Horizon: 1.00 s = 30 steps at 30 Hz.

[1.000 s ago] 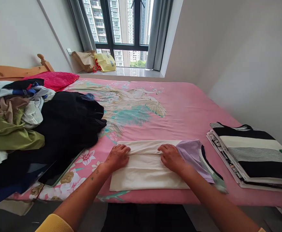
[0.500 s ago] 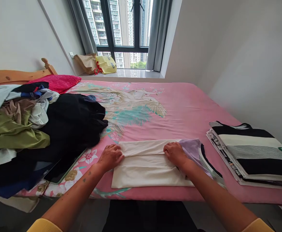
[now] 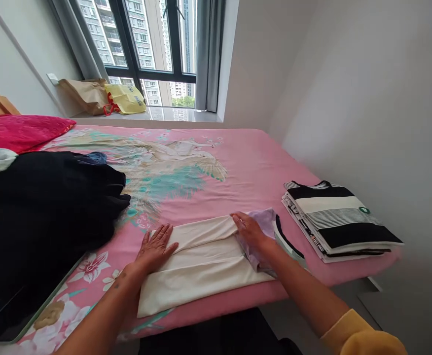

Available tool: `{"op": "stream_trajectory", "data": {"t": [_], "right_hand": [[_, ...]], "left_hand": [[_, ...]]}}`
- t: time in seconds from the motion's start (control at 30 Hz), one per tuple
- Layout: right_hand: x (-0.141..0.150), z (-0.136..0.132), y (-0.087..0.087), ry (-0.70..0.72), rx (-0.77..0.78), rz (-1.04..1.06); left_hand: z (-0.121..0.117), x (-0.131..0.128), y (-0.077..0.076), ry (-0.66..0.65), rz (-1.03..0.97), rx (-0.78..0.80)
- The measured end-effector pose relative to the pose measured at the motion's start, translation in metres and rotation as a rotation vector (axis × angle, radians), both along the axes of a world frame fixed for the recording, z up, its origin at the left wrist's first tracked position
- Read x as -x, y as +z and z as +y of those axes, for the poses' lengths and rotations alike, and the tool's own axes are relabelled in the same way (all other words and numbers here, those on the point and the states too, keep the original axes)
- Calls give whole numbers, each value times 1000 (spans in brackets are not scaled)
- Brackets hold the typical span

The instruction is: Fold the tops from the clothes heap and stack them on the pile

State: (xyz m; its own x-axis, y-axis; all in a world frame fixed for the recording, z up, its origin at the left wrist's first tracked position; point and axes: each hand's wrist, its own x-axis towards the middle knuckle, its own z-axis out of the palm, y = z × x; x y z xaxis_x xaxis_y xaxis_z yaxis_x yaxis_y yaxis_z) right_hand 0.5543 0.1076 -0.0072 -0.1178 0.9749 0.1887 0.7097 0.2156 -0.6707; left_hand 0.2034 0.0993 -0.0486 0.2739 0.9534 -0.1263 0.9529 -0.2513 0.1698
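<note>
A cream and lilac shirt [image 3: 201, 273] lies in a long folded strip along the bed's near edge. Its lilac part and dark-trimmed neckline are at the right end. My left hand [image 3: 157, 249] rests flat on the strip's left end, fingers spread. At the border of cream and lilac, my right hand [image 3: 251, 230] has its fingers bent and pinched on the shirt's far edge. Right of the neckline sits a stack of folded shirts [image 3: 334, 217], with a black, white and striped one on top.
The bed [image 3: 253, 167] has a pink patterned sheet. A heap of dark clothes [image 3: 49, 197] lies at left, beside a flat dark-screened device [image 3: 27, 305]. A red pillow [image 3: 27, 130] is farther back. Paper bags [image 3: 86, 93] stand on the windowsill, and a wall rises at right.
The view has turned right. My left hand has flattened and spread its fingers on the cream cloth. My right hand has shifted to the shirt's far edge, and more lilac cloth shows beneath it.
</note>
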Motion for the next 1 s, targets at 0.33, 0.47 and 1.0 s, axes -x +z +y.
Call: {"op": "stream_trajectory", "data": {"t": [0.33,0.47,1.0], "right_hand": [[-122,-116,-11,-489,-16,189],[-122,-159,-18,-429,59,7],[-103,-147,28,-253,-168,189]], "left_hand": [[13,-8,10,33,78,46],[1,-57,35,-6,8,-116],[-81,-325,47,-89,-673,-130]]}}
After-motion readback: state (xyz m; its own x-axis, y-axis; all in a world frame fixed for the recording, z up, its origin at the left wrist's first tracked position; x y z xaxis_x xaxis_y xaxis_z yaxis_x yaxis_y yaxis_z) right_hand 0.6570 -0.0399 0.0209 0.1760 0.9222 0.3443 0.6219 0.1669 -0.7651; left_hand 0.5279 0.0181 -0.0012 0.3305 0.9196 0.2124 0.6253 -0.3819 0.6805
